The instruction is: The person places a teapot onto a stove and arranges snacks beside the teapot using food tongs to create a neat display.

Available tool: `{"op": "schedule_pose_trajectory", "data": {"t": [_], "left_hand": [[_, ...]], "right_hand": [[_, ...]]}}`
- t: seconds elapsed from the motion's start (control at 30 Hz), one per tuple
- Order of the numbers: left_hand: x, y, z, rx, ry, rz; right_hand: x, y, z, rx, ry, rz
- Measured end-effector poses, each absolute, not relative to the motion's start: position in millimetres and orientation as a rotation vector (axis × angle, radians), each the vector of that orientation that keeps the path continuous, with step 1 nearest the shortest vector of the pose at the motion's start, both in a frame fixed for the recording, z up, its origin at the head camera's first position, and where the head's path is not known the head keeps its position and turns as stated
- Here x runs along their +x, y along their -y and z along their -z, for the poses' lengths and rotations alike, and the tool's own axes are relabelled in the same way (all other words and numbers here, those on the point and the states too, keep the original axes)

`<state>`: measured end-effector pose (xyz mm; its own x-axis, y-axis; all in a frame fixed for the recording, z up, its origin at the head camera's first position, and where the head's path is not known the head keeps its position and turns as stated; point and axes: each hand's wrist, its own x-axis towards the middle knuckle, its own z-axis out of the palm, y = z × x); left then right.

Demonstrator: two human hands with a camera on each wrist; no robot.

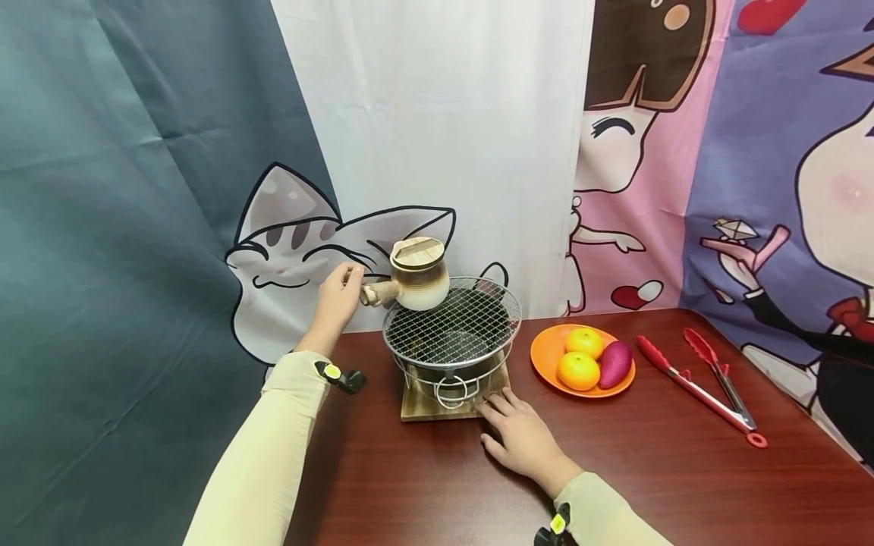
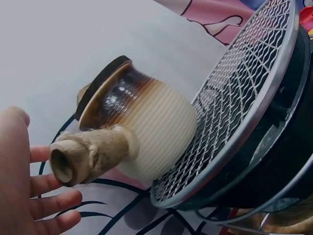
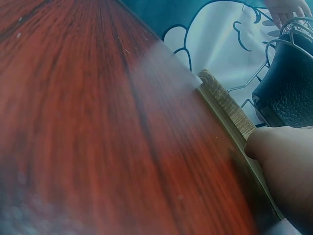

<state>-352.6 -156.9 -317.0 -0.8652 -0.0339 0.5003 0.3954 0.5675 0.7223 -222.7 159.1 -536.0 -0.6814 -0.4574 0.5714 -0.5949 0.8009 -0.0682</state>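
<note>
A cream and brown ribbed teapot [image 1: 422, 287] with a wooden lid [image 1: 418, 253] sits at the left part of the round wire grill rack [image 1: 471, 318]. Its twine-wrapped side handle [image 2: 93, 152] points toward my left hand [image 1: 339, 296]. In the left wrist view, that hand's fingers [image 2: 54, 201] are extended beside and behind the handle's end, not curled round it. Below the rack is a black brazier [image 1: 437, 375] in a wire stand on a wooden board [image 1: 423, 409]. My right hand [image 1: 522, 440] rests with fingers spread at the board's front right edge.
To the right lies an orange plate [image 1: 544, 356] with two yellow-orange fruits [image 1: 579, 371] and a purple eggplant-like item [image 1: 616, 364]. Red-tipped tongs [image 1: 710, 394] lie spread farther right on the brown table [image 1: 655, 470]. A printed curtain [image 1: 444, 114] hangs behind.
</note>
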Motion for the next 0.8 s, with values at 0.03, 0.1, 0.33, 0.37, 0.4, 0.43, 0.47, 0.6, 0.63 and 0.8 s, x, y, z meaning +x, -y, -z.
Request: {"op": "schedule_pose_trajectory", "data": {"t": [0.03,0.1,0.33,0.37,0.4,0.43,0.47,0.6,0.63,0.8], "left_hand": [[-351.9,158.0,316.9,-0.291,2.318,1.257],[-350.0,159.8,316.5,-0.289,2.289,1.271],[-340.2,165.9,320.7,-0.224,2.231,1.218],[-338.2,166.8,321.9,-0.218,2.228,1.200],[-335.6,167.3,322.9,-0.213,2.226,1.187],[-333.1,167.9,323.9,-0.209,2.226,1.172],[-331.0,168.4,325.2,-0.205,2.222,1.160],[-320.7,168.9,328.9,-0.216,2.188,1.125],[-318.5,168.7,329.7,-0.222,2.176,1.118],[-310.3,166.6,336.3,-0.276,2.103,1.085]], "right_hand": [[-222.4,-159.3,535.6,0.772,2.453,-0.337],[-221.9,-159.4,535.3,0.762,2.468,-0.337],[-221.1,-158.0,534.8,0.759,2.480,-0.334],[-221.3,-157.6,534.8,0.759,2.480,-0.334],[-221.4,-157.3,534.8,0.759,2.480,-0.333],[-221.3,-157.2,534.9,0.760,2.480,-0.333],[-221.4,-157.1,535.1,0.760,2.480,-0.332],[-222.1,-156.6,536.0,0.761,2.477,-0.332],[-222.1,-156.8,536.0,0.761,2.473,-0.336],[-222.6,-158.5,536.6,0.761,2.451,-0.352]]}}
